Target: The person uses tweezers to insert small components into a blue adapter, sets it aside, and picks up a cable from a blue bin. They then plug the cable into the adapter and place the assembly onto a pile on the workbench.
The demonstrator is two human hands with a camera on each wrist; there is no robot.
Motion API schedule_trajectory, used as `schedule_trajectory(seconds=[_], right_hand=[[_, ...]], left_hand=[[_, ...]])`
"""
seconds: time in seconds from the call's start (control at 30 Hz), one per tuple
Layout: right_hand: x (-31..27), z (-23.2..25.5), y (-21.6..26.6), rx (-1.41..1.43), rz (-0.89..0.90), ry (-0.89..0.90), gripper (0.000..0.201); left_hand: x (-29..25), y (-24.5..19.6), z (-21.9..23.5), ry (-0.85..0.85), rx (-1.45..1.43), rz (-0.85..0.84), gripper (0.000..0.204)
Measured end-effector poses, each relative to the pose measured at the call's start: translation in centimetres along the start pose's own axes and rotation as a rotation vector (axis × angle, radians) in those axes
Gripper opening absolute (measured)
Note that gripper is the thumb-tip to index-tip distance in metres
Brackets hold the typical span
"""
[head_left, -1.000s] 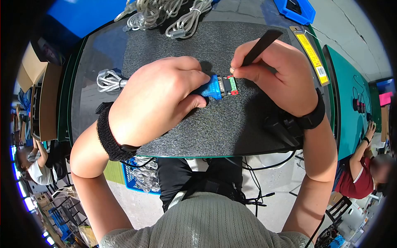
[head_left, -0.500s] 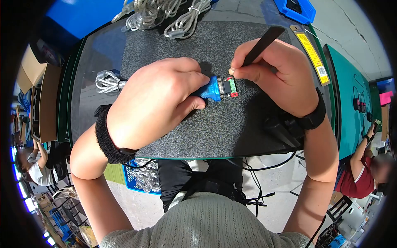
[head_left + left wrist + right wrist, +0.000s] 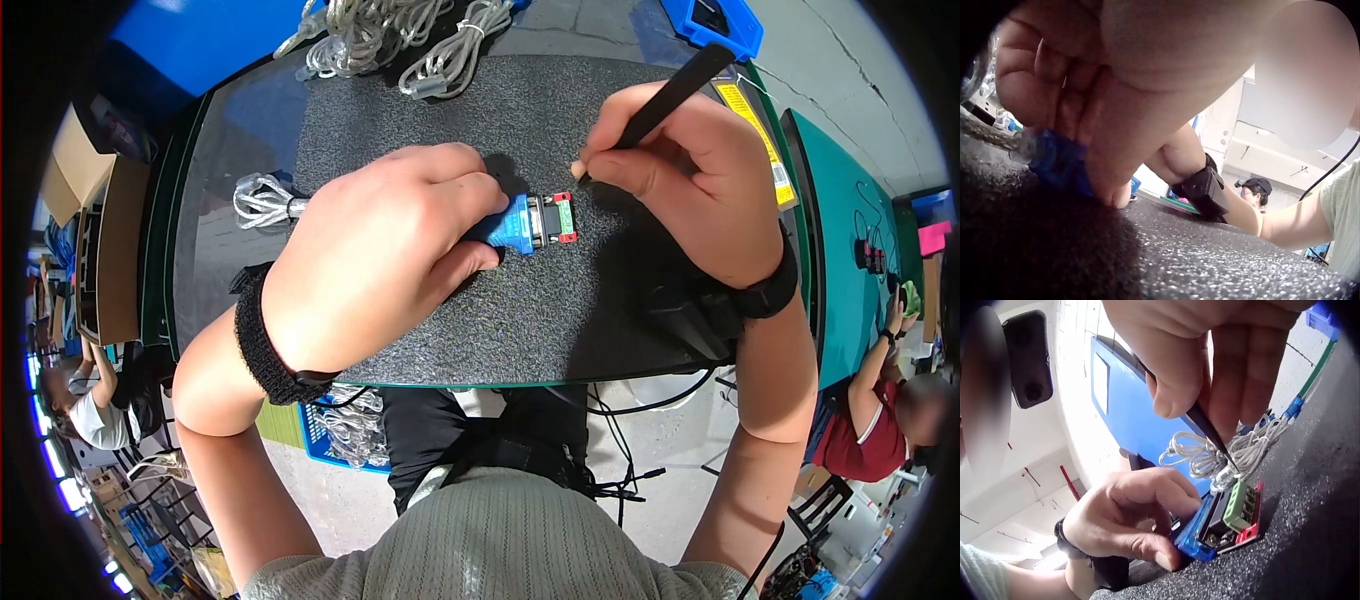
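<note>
My left hand [image 3: 385, 235] pinches a translucent blue serial plug [image 3: 512, 226] between thumb and fingers, low over the dark mat. Joined to the plug's right end is a small red circuit board [image 3: 1249, 535] carrying a green screw terminal block [image 3: 1239, 507]. In the left wrist view a clear-sheathed cable [image 3: 988, 134] leads into the back of the plug. My right hand [image 3: 700, 185] holds slim black tweezers [image 3: 682, 92] like a pen, to the upper right of the board. Seen from the right wrist, the dark tip overlaps the terminal block's far end.
Coiled clear cables [image 3: 455, 55] lie at the mat's far edge, and another coil [image 3: 265, 200] sits left of my left hand. A yellow-labelled strip [image 3: 755, 125] is behind my right hand. A blue tray [image 3: 735, 35] stands at the far right corner. Below the table edge is a blue basket [image 3: 315, 435] of cables.
My right hand has shifted right with the tweezers, away from the terminal block in the head view. My left hand and the plug have moved slightly toward the body.
</note>
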State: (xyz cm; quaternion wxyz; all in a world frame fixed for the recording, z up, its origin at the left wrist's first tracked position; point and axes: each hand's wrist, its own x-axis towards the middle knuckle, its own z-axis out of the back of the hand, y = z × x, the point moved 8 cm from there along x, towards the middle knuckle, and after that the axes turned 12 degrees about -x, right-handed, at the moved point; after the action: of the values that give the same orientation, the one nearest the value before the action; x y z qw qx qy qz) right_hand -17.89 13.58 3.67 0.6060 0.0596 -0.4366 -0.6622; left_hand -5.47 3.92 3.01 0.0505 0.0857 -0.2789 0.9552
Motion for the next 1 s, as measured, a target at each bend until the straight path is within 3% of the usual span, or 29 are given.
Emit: schedule_trajectory(seconds=[0.3,0.53,1.0], right_hand=[[0.0,-0.2,0.8,-0.054,0.006,0.077,0.012],[0.1,-0.4,0.7,-0.017,0.004,0.036,0.014],[0.2,-0.6,1.6,-0.224,0.096,0.124,0.012]], left_hand=[[0.0,-0.1,0.1,-0.001,-0.022,0.003,0.034],[0.0,0.0,0.1,-0.007,-0.015,0.002,0.034],[0.0,0.1,0.0,-0.002,-0.025,-0.001,0.033]])
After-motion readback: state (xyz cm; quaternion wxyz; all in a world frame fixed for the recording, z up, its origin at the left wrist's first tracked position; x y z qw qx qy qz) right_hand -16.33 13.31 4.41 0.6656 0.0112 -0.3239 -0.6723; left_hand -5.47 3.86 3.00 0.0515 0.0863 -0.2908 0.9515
